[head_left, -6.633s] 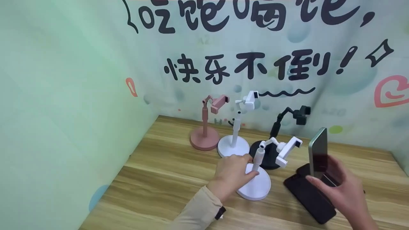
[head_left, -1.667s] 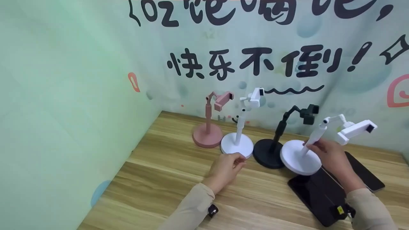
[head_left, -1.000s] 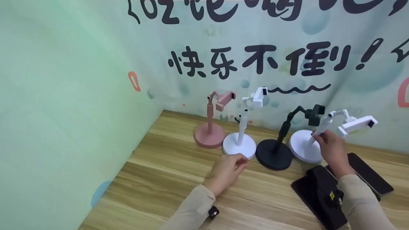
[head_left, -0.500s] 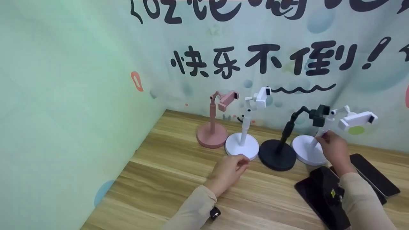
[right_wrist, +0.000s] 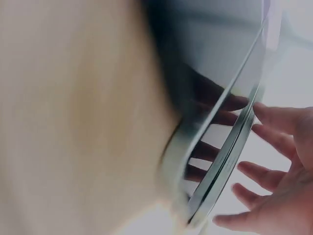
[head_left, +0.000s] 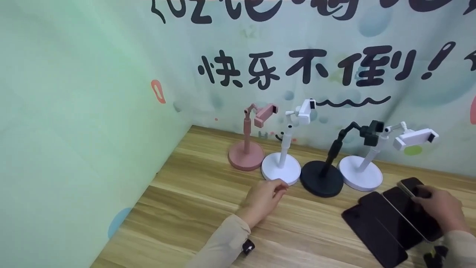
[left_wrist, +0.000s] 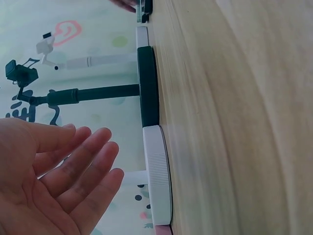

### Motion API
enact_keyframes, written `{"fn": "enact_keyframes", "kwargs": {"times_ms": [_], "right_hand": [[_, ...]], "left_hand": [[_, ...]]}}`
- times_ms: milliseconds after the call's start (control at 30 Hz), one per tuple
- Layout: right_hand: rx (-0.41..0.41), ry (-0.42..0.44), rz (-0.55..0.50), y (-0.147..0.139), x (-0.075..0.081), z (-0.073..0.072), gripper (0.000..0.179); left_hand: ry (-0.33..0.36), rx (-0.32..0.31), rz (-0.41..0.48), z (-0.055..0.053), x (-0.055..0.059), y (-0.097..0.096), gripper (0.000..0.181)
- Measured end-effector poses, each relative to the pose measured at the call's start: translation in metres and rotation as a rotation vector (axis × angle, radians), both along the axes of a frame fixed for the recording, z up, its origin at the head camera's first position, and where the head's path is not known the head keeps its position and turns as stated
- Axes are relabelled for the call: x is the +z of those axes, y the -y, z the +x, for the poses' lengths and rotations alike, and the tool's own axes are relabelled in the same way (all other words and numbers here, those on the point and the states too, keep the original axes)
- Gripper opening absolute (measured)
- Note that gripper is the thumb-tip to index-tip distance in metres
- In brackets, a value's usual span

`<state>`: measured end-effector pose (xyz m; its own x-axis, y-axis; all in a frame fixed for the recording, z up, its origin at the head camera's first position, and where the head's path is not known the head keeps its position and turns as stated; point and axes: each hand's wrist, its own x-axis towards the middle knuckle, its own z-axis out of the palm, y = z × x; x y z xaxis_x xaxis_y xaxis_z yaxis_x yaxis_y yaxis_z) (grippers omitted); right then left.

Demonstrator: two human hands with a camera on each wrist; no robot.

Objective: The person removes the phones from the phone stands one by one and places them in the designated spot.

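Note:
In the head view my right hand (head_left: 440,206) is over the rightmost of several dark phones (head_left: 375,230) lying close together and overlapping. Its fingers touch that phone (head_left: 411,182); in the right wrist view they look fairly straight, thumb tip against the phone's edge (right_wrist: 225,164). My left hand (head_left: 263,199) hovers in front of a white phone stand (head_left: 281,168), fingers loosely bent and holding nothing, as the left wrist view also shows. Right of that stand are a black phone stand (head_left: 322,178) and another white phone stand (head_left: 360,173), all upright.
A pink phone stand (head_left: 246,155) is at the left end of the row. Behind the wooden table (head_left: 178,216) hangs a printed cloth (head_left: 241,44) with dark characters. A pale green wall (head_left: 81,111) bounds the left side.
My right hand set down the right-hand white stand beside the black one, let go and moved right and down to the phones. The rightmost phone has shifted left. The left hand barely moved lately.

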<state>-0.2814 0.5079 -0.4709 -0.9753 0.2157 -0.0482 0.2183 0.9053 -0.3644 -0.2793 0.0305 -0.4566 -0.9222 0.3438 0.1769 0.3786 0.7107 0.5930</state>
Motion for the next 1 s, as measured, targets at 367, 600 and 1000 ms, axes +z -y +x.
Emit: {"fn": "enact_keyframes", "kwargs": {"times_ms": [367,600,1000], "right_hand": [[0.002,-0.034,-0.011,-0.023,-0.014,0.016,0.05],[0.035,-0.07,0.016,-0.022,-0.016,0.02,0.047],[0.285,-0.073,0.0,0.011,-0.005,0.007,0.048]], "left_hand": [[-0.037,-0.022,0.002,0.0,-0.003,-0.001,0.016],[-0.042,-0.039,0.003,-0.003,-0.001,-0.003,0.016],[-0.063,-0.024,-0.016,-0.016,0.015,-0.008,0.017]]}}
